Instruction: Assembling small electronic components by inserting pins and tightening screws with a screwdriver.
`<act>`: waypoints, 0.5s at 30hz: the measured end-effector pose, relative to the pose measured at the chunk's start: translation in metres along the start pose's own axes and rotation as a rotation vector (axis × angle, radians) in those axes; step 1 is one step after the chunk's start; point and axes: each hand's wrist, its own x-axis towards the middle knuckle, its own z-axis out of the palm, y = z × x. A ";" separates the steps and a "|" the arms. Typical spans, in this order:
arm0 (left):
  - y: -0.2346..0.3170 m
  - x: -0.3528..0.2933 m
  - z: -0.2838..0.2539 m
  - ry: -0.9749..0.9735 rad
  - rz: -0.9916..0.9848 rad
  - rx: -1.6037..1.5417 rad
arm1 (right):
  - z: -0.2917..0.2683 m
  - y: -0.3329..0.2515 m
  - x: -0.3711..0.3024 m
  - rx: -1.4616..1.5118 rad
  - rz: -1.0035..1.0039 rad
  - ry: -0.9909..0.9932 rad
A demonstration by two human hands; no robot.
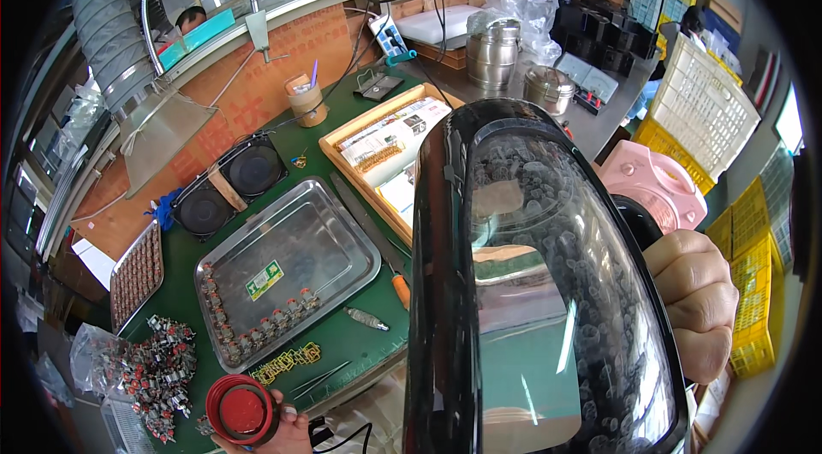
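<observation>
Close in front of me a large dark see-through bottle (531, 308) is raised, tilted, its inner wall covered in droplets. My right hand (695, 304) is closed in a fist at its right side, round a black handle that is mostly hidden. Low at the front edge, my left hand (289, 435) holds a red round screw cap (242, 411), hollow side up. Beyond it on the green bench lie yellow metal clips (287, 363), tweezers (321, 379) and a metal tray (300, 231) with a row of small red-topped parts along its near edge.
A heap of red-and-silver parts (158, 377) lies at the left, near a tray of copper-coloured pieces (137, 274). Two black fans (229, 184) stand behind. An orange-handled tool (400, 283) and a wooden box (385, 141) lie near the bottle. Yellow crates (745, 257) stand right.
</observation>
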 end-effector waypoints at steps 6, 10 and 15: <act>-0.011 0.004 0.037 0.369 0.361 0.442 | 0.002 0.003 -0.002 0.012 0.000 -0.003; -0.013 0.004 0.031 0.484 0.497 0.631 | 0.000 0.003 0.000 0.020 -0.001 -0.025; -0.011 0.007 0.030 0.437 0.448 0.388 | 0.002 0.005 -0.002 0.001 -0.015 0.001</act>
